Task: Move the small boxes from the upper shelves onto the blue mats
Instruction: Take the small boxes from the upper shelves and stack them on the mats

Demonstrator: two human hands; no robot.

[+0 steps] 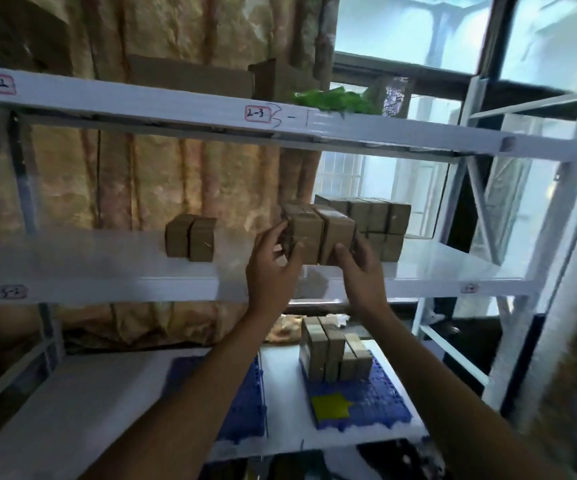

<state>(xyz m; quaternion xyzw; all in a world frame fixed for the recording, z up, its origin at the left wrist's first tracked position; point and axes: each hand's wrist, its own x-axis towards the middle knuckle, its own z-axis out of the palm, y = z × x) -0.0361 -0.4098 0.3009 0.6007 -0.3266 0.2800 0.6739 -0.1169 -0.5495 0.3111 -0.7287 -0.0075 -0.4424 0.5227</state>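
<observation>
Cluster of small brown cardboard boxes (318, 233) held between both hands at the front edge of the white middle shelf (107, 271), apparently just off its surface. Left hand (273, 268) with fingers (275, 237) curled against the cluster's left face, right hand (359, 268) cupping the lower right corner. Best done by squeezing evenly inward, keeping the row level, lest a middle box drop out. Farther right, a remaining stack of brown boxes (373, 226); to the left, a pair of brown boxes (190, 239). Below, on the right blue plastic mat (366, 403), a pile of delivered brown boxes (332, 351); left blue mat (245, 393) mostly hidden behind the forearm.
</observation>
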